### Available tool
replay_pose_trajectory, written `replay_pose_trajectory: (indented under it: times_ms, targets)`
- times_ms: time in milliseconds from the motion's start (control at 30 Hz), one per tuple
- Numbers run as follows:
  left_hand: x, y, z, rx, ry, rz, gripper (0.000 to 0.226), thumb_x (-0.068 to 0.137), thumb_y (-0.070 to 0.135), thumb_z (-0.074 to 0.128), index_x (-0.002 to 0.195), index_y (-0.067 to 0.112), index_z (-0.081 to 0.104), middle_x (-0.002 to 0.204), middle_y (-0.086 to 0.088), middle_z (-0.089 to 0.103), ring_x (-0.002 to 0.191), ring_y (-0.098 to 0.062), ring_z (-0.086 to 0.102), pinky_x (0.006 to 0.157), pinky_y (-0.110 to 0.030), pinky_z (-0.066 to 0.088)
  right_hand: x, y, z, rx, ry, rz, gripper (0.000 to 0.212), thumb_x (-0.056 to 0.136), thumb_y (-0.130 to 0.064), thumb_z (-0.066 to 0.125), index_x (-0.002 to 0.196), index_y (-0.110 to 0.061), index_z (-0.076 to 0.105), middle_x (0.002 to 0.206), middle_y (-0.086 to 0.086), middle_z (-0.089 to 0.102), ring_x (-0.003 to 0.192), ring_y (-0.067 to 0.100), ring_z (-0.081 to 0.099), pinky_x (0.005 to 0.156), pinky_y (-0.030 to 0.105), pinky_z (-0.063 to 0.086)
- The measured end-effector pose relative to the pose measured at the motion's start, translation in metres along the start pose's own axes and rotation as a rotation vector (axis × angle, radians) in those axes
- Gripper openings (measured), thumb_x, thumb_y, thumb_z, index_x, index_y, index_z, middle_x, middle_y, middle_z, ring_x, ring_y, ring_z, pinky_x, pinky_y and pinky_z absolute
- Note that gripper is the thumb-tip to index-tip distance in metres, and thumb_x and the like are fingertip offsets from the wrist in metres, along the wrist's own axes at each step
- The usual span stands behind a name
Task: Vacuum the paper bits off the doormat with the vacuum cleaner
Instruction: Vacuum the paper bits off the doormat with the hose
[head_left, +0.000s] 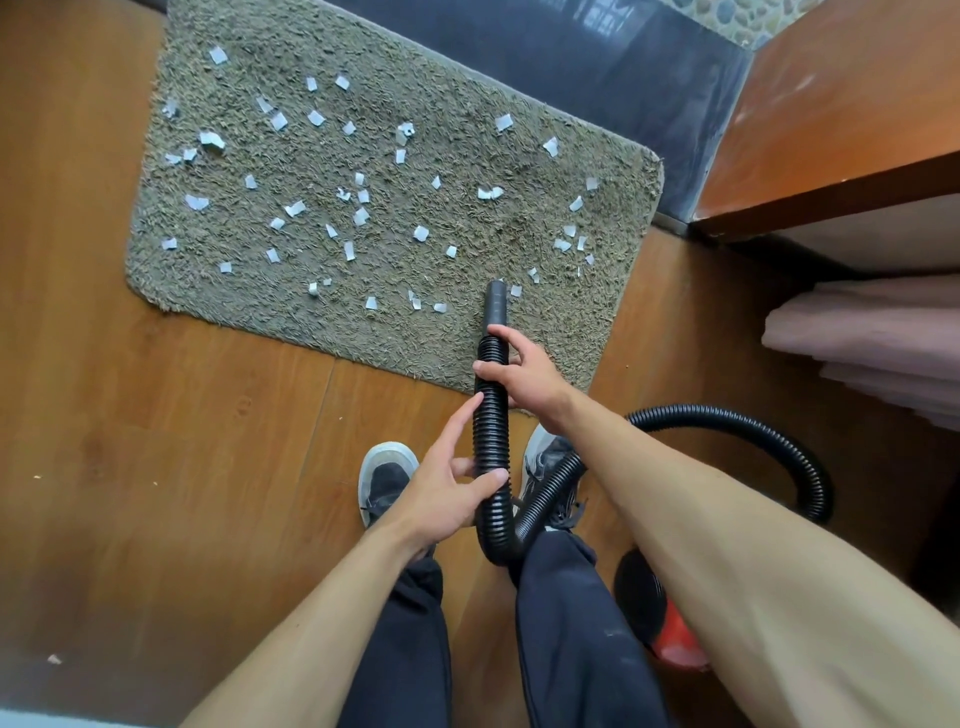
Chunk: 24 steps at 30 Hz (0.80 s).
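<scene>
Both hands grip the vacuum hose (491, 441) over the doormat (467, 338).
Right hand (524, 376) and left hand (447, 493) are curled around it; the nozzle (496, 304) is near the mat's front edge, among paper bits (353, 205).

No text, label, brand or number could be read anywhere in the view. The paper bits (358, 215) on the doormat (467, 332) looked blank, though they were perhaps too small to show any print.

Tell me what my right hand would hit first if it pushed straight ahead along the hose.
Probably the doormat: the right hand aims the hose nozzle at its near edge, beside a paper bit.
</scene>
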<state>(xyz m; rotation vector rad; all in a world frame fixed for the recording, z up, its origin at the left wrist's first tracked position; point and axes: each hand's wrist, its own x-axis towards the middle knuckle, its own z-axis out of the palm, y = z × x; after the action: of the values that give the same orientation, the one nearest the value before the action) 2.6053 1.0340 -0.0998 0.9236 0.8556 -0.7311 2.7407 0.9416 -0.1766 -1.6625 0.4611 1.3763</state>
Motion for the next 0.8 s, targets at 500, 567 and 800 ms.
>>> replay_pose_trajectory:
  times_ms: [500,567,800]
  targets:
    - [0.008,0.004,0.015,0.039,-0.019,-0.015,0.081,0.095,0.004,0.061,0.146,0.056,0.025,0.077,0.008,0.071,0.067,-0.007,0.068,0.056,-0.022,0.052,-0.004,0.01,-0.017,0.045,0.055,-0.005,0.063,0.089,-0.009,0.065,0.143,-0.027,0.04,0.118,0.014,0.059,0.098,0.025,0.064,0.073,0.033,0.055]
    - [0.005,0.001,0.015,0.011,-0.003,-0.018,0.081,0.095,0.003,0.06,0.145,0.056,0.026,0.083,0.001,0.07,0.067,-0.007,0.068,0.055,-0.022,0.052,-0.004,0.008,-0.014,0.028,0.022,-0.009,0.063,0.089,-0.008,0.065,0.143,-0.026,0.04,0.117,0.013,0.059,0.096,0.024,0.063,0.072,0.031,0.056]
    - [-0.002,0.005,0.012,-0.026,0.038,0.008,0.079,0.096,-0.001,0.057,0.147,0.051,0.026,0.09,-0.012,0.063,0.049,-0.004,0.059,0.043,-0.014,0.043,0.0,-0.001,0.0,-0.004,-0.036,-0.033,0.062,0.088,-0.006,0.065,0.142,-0.027,0.041,0.116,0.013,0.058,0.094,0.022,0.062,0.068,0.026,0.054]
